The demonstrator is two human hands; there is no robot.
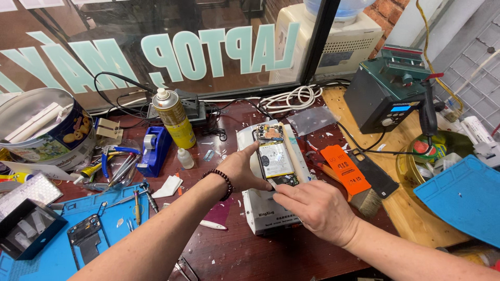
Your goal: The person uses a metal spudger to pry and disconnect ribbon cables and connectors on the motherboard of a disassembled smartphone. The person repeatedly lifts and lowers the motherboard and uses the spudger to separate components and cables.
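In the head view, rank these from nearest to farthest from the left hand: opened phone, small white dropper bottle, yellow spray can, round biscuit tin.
1. Opened phone: touching the left hand, on its right.
2. Small white dropper bottle: just left.
3. Yellow spray can: behind, upper left.
4. Round biscuit tin: far left edge.

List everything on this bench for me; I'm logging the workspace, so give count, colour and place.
opened phone: one, dark with pale battery, centre on the white box
white box: one, under the phone
spray can: one, yellow, left of centre
tape dispenser: one, blue, beside the can
round tin: one, far left
orange tag: one, right of the phone
brush: one, beside the tag
blue mat: one, lower left
left hand: steadies the phone
right hand: at the phone's lower edge
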